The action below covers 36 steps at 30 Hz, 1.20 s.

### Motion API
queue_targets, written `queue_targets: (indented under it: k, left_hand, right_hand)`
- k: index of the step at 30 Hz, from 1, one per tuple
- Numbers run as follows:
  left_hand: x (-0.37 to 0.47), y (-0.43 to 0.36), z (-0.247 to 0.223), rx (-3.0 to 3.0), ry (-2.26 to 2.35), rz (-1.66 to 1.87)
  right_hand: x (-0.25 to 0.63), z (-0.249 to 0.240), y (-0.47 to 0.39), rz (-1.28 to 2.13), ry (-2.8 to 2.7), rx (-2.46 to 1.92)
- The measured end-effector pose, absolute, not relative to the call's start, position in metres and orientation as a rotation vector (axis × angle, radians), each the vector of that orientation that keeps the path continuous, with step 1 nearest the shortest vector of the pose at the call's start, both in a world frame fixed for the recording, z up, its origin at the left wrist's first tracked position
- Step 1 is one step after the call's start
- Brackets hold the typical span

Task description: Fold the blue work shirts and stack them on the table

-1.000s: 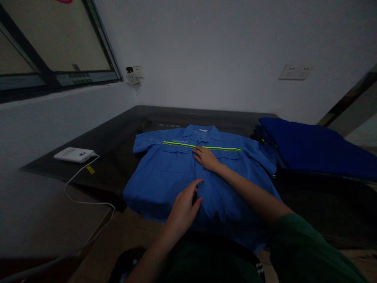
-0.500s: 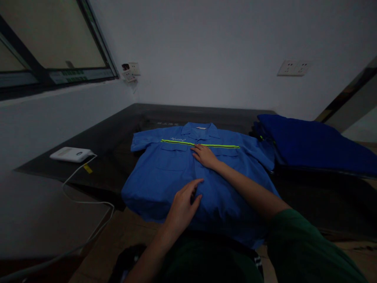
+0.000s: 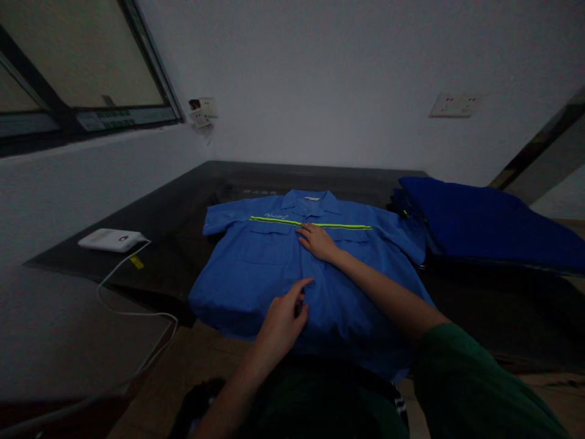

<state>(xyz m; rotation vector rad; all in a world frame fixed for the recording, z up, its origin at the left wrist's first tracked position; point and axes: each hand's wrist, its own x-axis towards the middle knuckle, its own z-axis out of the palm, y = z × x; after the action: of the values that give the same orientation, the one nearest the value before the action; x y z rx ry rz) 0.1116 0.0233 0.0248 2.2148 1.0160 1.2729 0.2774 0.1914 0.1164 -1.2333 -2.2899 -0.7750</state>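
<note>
A blue short-sleeved work shirt (image 3: 265, 277) lies spread front side up, its collar toward the wall and its hem over the near table edge. A yellow-green stripe crosses its chest. My right hand (image 3: 317, 242) rests on the shirt's middle just below the stripe, fingers stretched out and fairly flat. Nearer to me, my left hand (image 3: 286, 314) is over the lower front of the shirt, its index finger extended and the other fingers curled. Thumb and index finger are apart, and I see nothing held between them.
The shirt lies on a dark table (image 3: 178, 201) against the wall. On the right is a stack of folded dark blue cloth (image 3: 484, 225). A white device (image 3: 110, 239) with a white cable (image 3: 132, 313) sits at the left edge. Wall sockets (image 3: 456, 105) are behind.
My left hand has shifted slightly, its index finger straighter and the other fingers more curled. My right hand and the shirt look unmoved.
</note>
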Motion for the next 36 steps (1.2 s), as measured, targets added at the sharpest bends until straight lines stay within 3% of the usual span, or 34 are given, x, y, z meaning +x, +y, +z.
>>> queue_targets:
  k: [11, 20, 25, 29, 36]
  left_hand:
    - [0.114, 0.022, 0.011, 2.622, 1.320, 1.456]
    - [0.105, 0.032, -0.015, 2.775, 1.140, 1.414]
    - [0.105, 0.025, 0.001, 2.614, 1.305, 1.516]
    - [0.109, 0.027, 0.018, 2.551, 1.443, 1.373]
    - [0.116, 0.030, 0.037, 2.478, 1.634, 1.169]
  right_hand:
    - [0.277, 0.117, 0.187, -0.799, -2.286, -1.248]
    - [0.270, 0.127, 0.184, -0.770, -2.278, -1.327]
    - [0.269, 0.143, 0.171, -0.617, -2.434, -1.054]
    - [0.273, 0.155, 0.157, -0.329, -2.877, -0.739]
    - [0.271, 0.164, 0.149, -0.404, -3.072, -0.827]
